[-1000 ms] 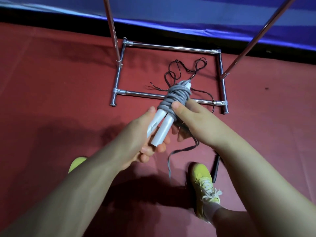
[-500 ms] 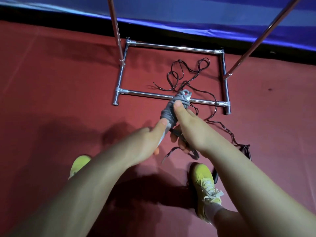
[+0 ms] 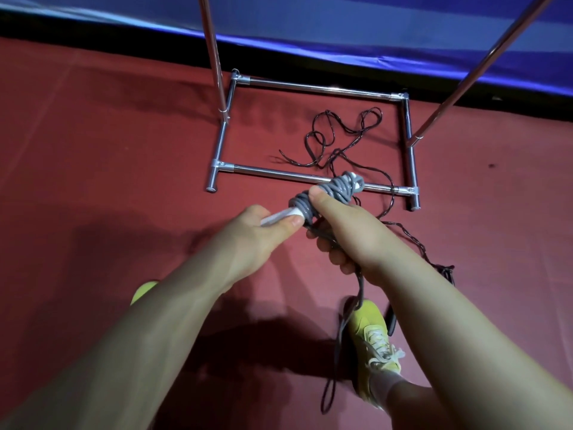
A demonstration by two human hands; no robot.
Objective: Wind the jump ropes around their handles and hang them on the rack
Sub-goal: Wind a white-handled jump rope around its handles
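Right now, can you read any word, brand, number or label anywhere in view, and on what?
None can be read. The white handles, the grey rope wound on them, the metal rack, the yellow shoe and the blue mat show no print.

Perhaps a gym — red mat floor [image 3: 93, 181], blue padding [image 3: 341, 23], chrome rack [image 3: 310, 176]

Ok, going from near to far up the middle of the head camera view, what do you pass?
Yellow shoe → right hand → grey wound rope → rack's front base bar → loose black rope → rack's rear base bar → blue mat.
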